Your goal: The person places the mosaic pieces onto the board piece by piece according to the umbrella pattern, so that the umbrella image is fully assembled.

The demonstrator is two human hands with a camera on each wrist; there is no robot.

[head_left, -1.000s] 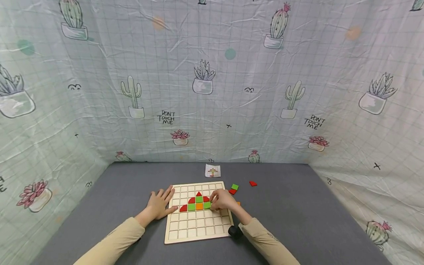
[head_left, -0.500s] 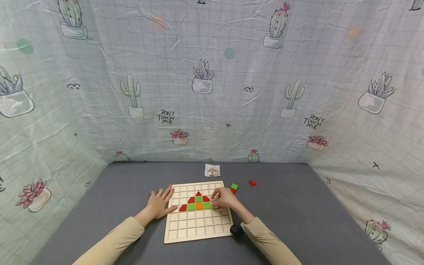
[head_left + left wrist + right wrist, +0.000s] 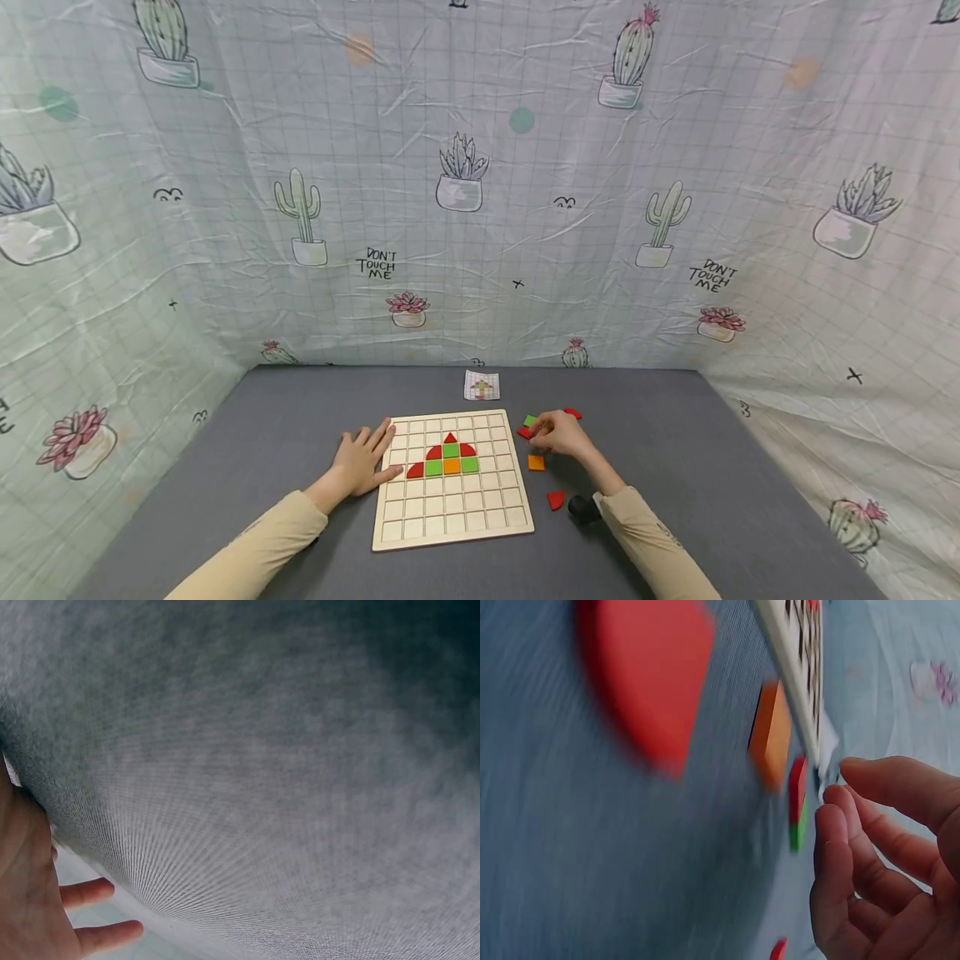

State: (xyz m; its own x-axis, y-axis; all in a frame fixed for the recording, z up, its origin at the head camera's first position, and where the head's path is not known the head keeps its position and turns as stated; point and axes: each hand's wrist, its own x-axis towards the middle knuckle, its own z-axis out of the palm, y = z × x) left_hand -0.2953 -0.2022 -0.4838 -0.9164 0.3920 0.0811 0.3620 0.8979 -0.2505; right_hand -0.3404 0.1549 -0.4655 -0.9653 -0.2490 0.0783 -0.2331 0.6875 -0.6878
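Observation:
A wooden grid board [image 3: 450,504] lies on the grey table, with red, green and orange pieces in several cells, among them an orange square [image 3: 452,467]. My left hand [image 3: 357,463] rests spread at the board's left edge; the left wrist view shows part of this hand [image 3: 34,900]. Right of the board, my right hand [image 3: 562,435] is over the table beside a red piece [image 3: 524,432] and a green piece [image 3: 530,421]. In the right wrist view, the right hand [image 3: 889,862] has loosely bent fingers and nothing visible between them.
A small printed card [image 3: 482,386] lies behind the board. Loose on the right are an orange square [image 3: 536,462], a red piece [image 3: 556,500] near the black wrist camera [image 3: 583,509], and another red piece [image 3: 573,412] farther back. A patterned curtain [image 3: 480,317] surrounds the table [image 3: 645,442].
My right hand has moved right, off the board to the loose pieces, uncovering cells beside the green square and the loose orange and red pieces. My left hand has stayed put.

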